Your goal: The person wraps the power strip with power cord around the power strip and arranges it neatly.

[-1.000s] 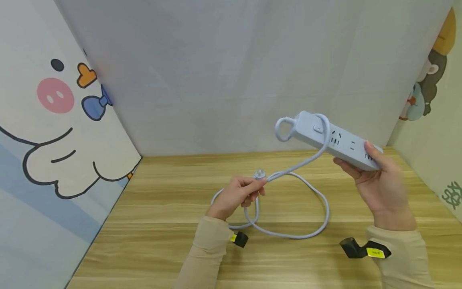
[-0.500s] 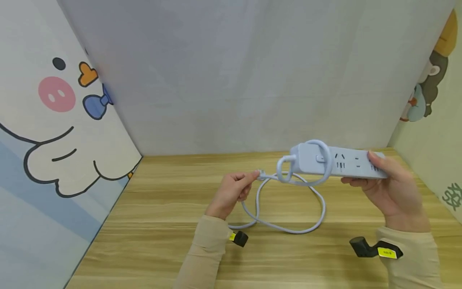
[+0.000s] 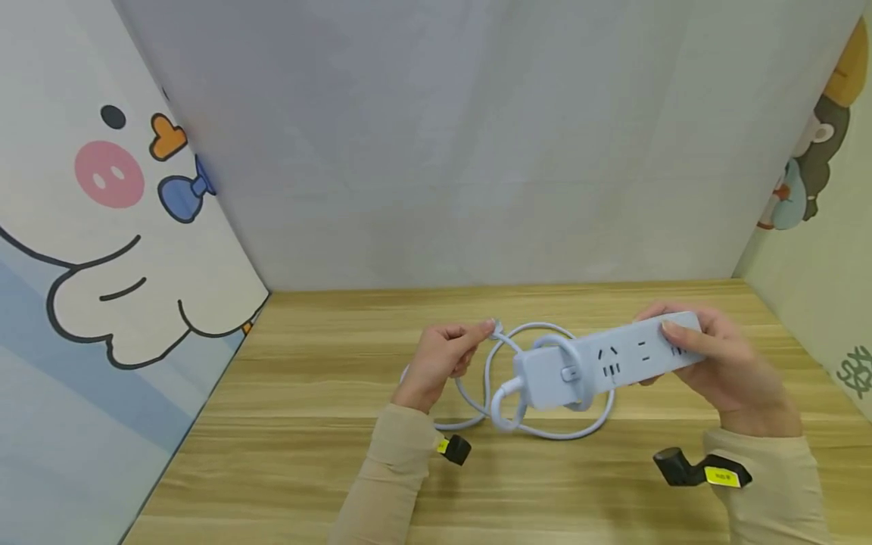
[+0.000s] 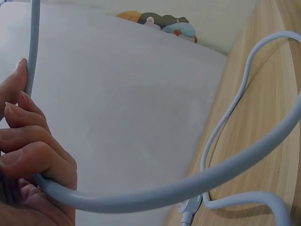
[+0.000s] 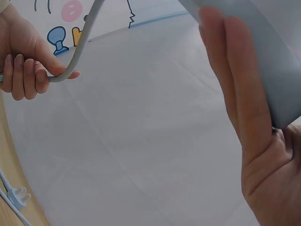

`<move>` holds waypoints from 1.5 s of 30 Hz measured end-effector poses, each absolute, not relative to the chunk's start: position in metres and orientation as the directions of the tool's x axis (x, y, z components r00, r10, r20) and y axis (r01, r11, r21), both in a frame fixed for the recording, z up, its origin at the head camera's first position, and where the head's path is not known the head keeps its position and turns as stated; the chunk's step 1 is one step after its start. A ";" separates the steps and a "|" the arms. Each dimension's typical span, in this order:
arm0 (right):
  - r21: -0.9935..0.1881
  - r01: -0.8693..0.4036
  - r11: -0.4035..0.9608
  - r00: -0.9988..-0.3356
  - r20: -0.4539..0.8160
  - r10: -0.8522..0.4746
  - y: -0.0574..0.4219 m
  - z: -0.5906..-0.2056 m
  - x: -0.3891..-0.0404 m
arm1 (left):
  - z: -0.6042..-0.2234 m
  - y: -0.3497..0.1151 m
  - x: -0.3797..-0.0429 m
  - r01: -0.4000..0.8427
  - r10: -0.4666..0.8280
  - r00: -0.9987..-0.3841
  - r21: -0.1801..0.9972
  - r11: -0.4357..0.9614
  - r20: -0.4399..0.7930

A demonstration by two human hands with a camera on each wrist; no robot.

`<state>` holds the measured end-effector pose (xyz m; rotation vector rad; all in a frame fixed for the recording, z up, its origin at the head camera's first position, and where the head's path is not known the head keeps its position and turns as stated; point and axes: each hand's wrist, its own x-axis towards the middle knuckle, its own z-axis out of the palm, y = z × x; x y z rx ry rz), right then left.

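Note:
My right hand (image 3: 732, 363) grips the right end of a white power strip (image 3: 627, 352), thumb on its socket face and fingers behind. The strip is held up over the table, its left end lower than its right. A turn of its cord (image 3: 586, 378) loops around the switch end. With curled fingers my left hand (image 3: 439, 359) holds the cord, which runs through the fist and up past the thumb in the left wrist view (image 4: 117, 200). Beyond that hand the plug (image 5: 19, 197) lies on the table, prongs showing in the right wrist view; the left thumb partly covers it in the head view.
The rest of the cord lies in loose loops (image 3: 568, 435) on the wooden table (image 3: 306, 454). A pale grey wall (image 3: 443, 151) stands behind, with cartoon-printed panels (image 3: 109, 174) at both sides. Black wrist cameras (image 3: 674, 465) stick out from the sleeves.
The power strip has come down and shifted left, its left end tipping from high to low. My left hand has moved slightly, its thumb now overlapping the plug.

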<state>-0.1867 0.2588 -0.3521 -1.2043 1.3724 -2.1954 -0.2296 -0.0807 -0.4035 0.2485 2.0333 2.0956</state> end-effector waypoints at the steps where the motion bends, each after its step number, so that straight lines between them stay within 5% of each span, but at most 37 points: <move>1: -0.860 -0.209 -0.466 -0.613 0.487 -0.623 0.260 -0.353 -0.186 | -0.403 -0.080 -0.230 -0.032 0.264 -0.964 0.999 -0.024 -0.025; 8: -0.903 -0.337 -0.267 -0.626 0.426 -0.653 0.267 -0.355 -0.181 | -0.399 -0.077 -0.228 -0.021 0.216 -0.976 0.999 -0.048 -0.010; 27: -0.913 -0.309 0.267 -0.838 0.129 -0.530 0.265 -0.339 -0.166 | -0.383 -0.079 -0.226 -0.103 0.106 -0.992 0.943 -0.317 -0.073; 38: -0.855 -0.177 0.488 -0.935 -0.010 -0.355 0.253 -0.334 -0.168 | -0.364 -0.080 -0.213 -0.091 0.184 -0.983 0.922 -0.376 -0.022; 45: -0.825 -0.216 0.523 -0.963 0.091 -0.254 0.243 -0.336 -0.173 | -0.356 -0.076 -0.203 -0.088 0.282 -0.959 0.910 -0.405 0.033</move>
